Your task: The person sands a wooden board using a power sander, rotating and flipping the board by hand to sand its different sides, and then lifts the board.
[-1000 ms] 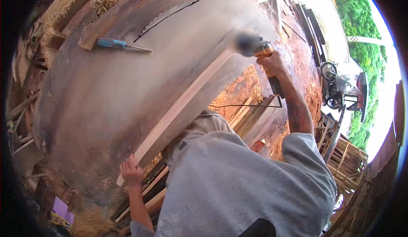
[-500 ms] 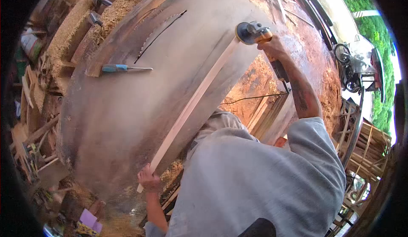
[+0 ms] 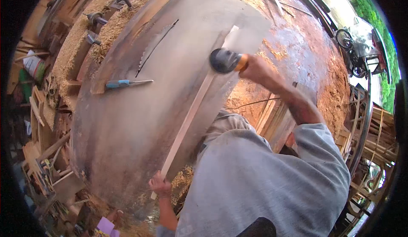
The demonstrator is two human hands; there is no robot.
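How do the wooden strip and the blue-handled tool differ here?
The wooden strip is long and pale; the blue-handled tool is much shorter, with a slim shaft.
The left hand holds the strip near one end; no hand touches the blue-handled tool.
Both are narrow and lie on the worktop.
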